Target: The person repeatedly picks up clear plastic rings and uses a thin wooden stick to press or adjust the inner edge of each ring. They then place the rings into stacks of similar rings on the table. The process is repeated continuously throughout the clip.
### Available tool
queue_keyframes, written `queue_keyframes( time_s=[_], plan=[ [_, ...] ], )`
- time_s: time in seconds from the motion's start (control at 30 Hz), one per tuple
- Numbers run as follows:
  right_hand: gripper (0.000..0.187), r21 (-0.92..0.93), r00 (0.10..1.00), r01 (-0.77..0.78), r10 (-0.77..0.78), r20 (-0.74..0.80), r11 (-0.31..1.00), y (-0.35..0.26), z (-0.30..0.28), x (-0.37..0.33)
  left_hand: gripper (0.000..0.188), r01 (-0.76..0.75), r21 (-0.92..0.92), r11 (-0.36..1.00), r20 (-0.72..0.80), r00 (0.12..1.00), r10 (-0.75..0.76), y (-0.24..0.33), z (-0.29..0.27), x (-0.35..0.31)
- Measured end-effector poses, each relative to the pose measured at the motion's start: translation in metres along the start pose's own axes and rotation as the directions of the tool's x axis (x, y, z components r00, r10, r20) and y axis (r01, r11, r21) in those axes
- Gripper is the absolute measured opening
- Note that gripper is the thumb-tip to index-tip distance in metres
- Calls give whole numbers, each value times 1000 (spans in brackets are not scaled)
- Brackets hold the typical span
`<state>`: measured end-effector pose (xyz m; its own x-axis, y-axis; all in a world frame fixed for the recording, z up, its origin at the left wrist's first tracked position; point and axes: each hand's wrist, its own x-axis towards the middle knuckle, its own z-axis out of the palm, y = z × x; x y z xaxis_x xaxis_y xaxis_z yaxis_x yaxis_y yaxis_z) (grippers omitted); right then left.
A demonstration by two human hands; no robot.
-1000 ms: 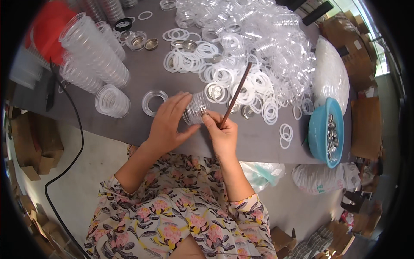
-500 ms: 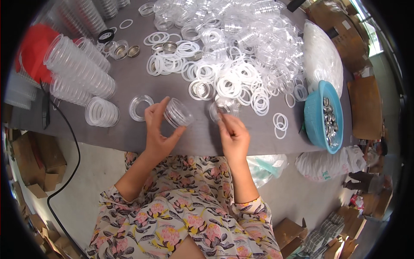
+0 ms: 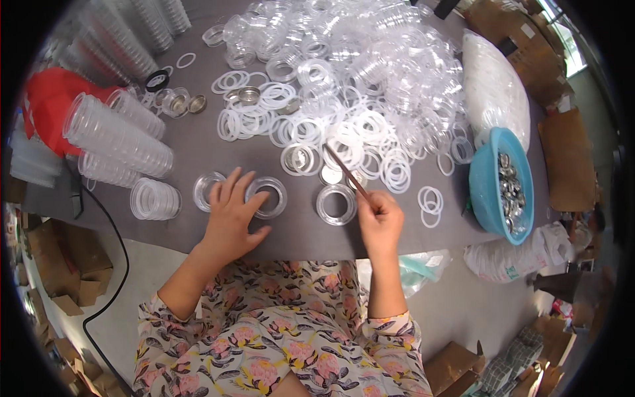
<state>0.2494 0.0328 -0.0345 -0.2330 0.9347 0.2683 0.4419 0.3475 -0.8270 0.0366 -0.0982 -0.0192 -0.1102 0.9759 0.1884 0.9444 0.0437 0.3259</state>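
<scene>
My left hand (image 3: 231, 215) is open, palm down with its fingers spread, between two clear plastic ring-shaped pieces. One clear piece (image 3: 200, 192) lies to its left, partly behind the fingers; another clear ring piece (image 3: 280, 198) is at its right, close to the fingertips. In my right hand (image 3: 382, 221) a thin brown stick (image 3: 345, 171) is pinched, slanting up and to the left. Just left of that hand a third clear ring piece (image 3: 321, 208) lies flat on the table. Beyond it are a small round metal disc (image 3: 331, 175) and white ring gaskets (image 3: 397, 175).
A large heap of clear plastic pieces (image 3: 370, 53) covers the back of the table. Tall stacks of clear cups (image 3: 119, 135) and a red cloth-like item (image 3: 49, 109) stand left. A blue basket (image 3: 485, 188) of metal parts sits at the right edge beside a white plastic bag (image 3: 493, 83).
My left hand has let go of the tilted clear piece, which now lies on the table. My right hand has moved right, away from the clear piece under it, and the brown stick now shows clearly.
</scene>
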Motion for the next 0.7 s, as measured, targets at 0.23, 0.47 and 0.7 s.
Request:
queue_keyframes(
  time_s=[0.23, 0.47, 0.7],
  plan=[
    [13, -398, 998, 15, -37, -48, 917, 23, -5, 20, 27, 120, -142, 983, -349, 923, -163, -71, -7, 84],
    [26, -403, 983, 91, -146, -108, 911, 53, 10, 15, 19, 174, -110, 979, -88, 979, -184, -79, -7, 93],
    [31, -337, 973, 157, -204, -109, 928, 52, 15, 14, 12, 398, 2, 917, 1, 917, -398, -79, -5, 71]
  ],
)
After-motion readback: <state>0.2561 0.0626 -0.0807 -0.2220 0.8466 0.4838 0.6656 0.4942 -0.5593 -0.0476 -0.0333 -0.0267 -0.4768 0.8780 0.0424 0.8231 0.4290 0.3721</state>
